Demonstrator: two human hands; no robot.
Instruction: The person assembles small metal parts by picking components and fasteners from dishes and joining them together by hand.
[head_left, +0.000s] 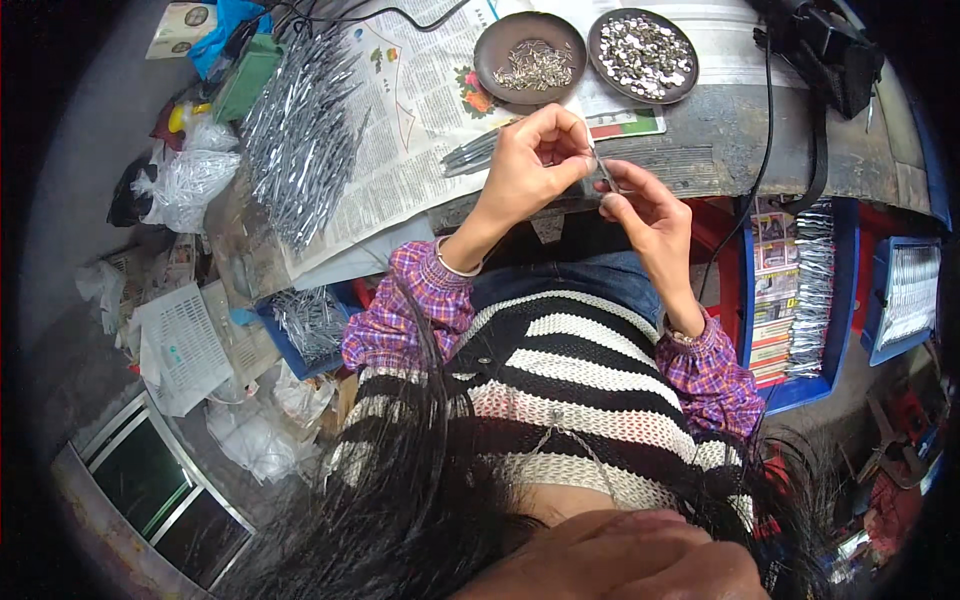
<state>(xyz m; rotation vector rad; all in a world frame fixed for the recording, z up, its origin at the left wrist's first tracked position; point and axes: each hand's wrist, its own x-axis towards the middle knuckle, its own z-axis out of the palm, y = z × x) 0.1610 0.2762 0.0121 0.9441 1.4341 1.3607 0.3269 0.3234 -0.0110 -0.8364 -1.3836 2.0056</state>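
In front of my body, just past the bench's near edge, both hands are raised close together. My left hand point(532, 168) is closed, thumb and forefinger pinching the upper end of a slim grey metal piece point(602, 168). My right hand point(655, 215) grips its lower end between thumb and fingers. Its exact kind is too small to make out. Beside my left hand, a few similar slim metal pieces point(470, 154) lie on the newspaper point(405, 110). Beyond the hands stand two brown round dishes: one point(492, 45) has small metal pins, the other point(597, 52) small shiny round parts.
A large heap of slim silver metal pieces point(305, 130) covers the bench's left part, next to a green box point(248, 78) and plastic bags point(190, 185). Blue trays point(848, 290) with lined-up metal pieces stand at right. A black cable point(768, 130) hangs over the bench edge.
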